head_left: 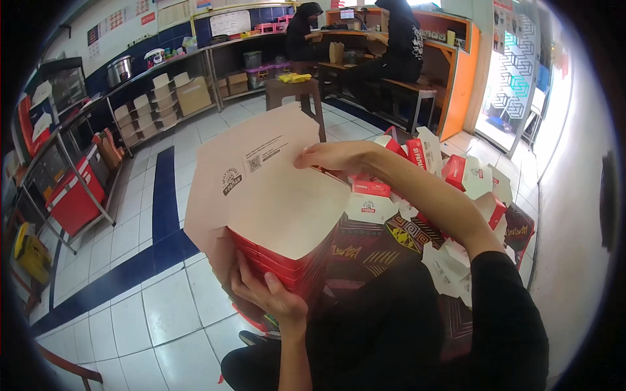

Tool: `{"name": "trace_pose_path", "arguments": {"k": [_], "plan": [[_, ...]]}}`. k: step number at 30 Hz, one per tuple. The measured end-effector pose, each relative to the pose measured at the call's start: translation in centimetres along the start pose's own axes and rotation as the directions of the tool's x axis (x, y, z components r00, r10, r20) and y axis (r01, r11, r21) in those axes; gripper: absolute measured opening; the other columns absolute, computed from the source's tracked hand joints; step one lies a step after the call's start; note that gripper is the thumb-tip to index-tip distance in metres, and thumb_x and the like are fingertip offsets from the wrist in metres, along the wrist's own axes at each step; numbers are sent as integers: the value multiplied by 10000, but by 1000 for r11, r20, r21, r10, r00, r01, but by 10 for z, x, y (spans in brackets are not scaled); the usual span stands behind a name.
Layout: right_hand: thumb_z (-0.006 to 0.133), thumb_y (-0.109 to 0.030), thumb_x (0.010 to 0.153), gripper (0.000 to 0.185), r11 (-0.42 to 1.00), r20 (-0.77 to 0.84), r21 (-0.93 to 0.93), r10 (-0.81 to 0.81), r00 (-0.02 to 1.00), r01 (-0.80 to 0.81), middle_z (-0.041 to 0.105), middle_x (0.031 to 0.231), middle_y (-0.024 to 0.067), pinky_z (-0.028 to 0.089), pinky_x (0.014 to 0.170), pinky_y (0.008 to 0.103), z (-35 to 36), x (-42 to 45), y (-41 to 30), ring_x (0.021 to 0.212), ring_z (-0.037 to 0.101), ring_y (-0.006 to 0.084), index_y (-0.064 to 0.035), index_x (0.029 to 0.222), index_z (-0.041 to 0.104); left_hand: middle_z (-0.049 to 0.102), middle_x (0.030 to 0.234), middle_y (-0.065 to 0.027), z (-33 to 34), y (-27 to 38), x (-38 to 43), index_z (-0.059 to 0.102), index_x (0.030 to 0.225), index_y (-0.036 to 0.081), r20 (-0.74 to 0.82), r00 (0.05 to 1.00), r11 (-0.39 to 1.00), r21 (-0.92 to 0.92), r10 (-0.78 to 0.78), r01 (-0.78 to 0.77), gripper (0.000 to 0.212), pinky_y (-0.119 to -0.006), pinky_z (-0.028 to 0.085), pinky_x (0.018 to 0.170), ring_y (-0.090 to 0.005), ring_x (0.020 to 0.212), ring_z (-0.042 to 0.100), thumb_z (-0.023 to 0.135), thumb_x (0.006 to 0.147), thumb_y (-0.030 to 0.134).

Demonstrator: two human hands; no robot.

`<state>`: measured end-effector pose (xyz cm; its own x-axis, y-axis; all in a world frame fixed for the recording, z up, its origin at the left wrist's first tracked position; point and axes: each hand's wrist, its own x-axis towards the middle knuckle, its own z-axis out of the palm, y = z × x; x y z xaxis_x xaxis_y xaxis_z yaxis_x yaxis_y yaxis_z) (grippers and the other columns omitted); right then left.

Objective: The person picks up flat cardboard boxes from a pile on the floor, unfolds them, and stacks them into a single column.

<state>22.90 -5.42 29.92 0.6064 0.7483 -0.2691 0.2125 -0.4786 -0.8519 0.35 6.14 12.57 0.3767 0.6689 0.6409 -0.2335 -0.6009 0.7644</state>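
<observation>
A tall stack of nested red-and-white paperboard food boxes (274, 256) leans before me. Its uppermost box (288, 210) shows a bare pale inside, and its wide lid flap (230, 156), bearing a logo and a printed code, stands up at the far left. From below, my left hand (271, 295) holds the stack, thumb and fingers against its near left side. My right hand (337, 157) grips the far right rim of the uppermost box, thumb over the edge; the other fingers are partly hidden behind it.
More folded boxes (371, 203) lie loosely on a dark patterned surface (357, 244) to the right. Beyond the stack stands a brown stool (293, 90) with a yellow packet. Two people (303, 36) sit at the back. Metal-framed shelving (161, 76) and a red cooler (76, 200) line the left.
</observation>
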Motion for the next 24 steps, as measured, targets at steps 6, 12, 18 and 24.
{"name": "trace_pose_path", "arguments": {"k": [6, 12, 18, 24], "plan": [[514, -362, 1027, 506, 971, -37, -175, -172, 984, 164, 682, 1249, 151, 489, 958, 395, -4, -3, 18, 1116, 637, 250, 29, 1333, 613, 422, 1413, -286, 7, -1, -3, 453, 1478, -65, -8, 997, 993, 99, 71, -70, 664, -529, 302, 1146, -426, 1317, 418, 355, 1042, 426], [514, -383, 1006, 462, 817, -413, -571, -368, 833, 78, 706, 990, 297, 527, 871, 470, 6, 14, 49, 965, 683, 446, 15, 1030, 746, 473, 1428, -264, 11, -3, 0, 454, 1474, -67, -34, 998, 995, 85, 58, -55, 686, -510, 296, 1171, -396, 1380, 417, 360, 1036, 454], [666, -344, 898, 393, 755, -909, -416, -356, 216, -506, 640, 1212, 276, 472, 857, 534, -44, -159, 215, 1138, 609, 416, 6, 1078, 655, 467, 1378, -261, 25, -13, -11, 490, 1482, -16, -85, 994, 997, -48, -62, 58, 700, -525, 385, 1113, -405, 1346, 449, 352, 1031, 501], [697, -313, 870, 619, 164, -978, 52, -189, -83, -985, 518, 1411, 283, 379, 1040, 697, -97, -291, 346, 1350, 479, 451, -52, 1403, 519, 426, 1364, -212, 18, -7, -2, 409, 1523, 2, -89, 991, 993, -72, -100, 94, 728, -497, 445, 1100, -340, 1339, 496, 397, 1007, 515]]}}
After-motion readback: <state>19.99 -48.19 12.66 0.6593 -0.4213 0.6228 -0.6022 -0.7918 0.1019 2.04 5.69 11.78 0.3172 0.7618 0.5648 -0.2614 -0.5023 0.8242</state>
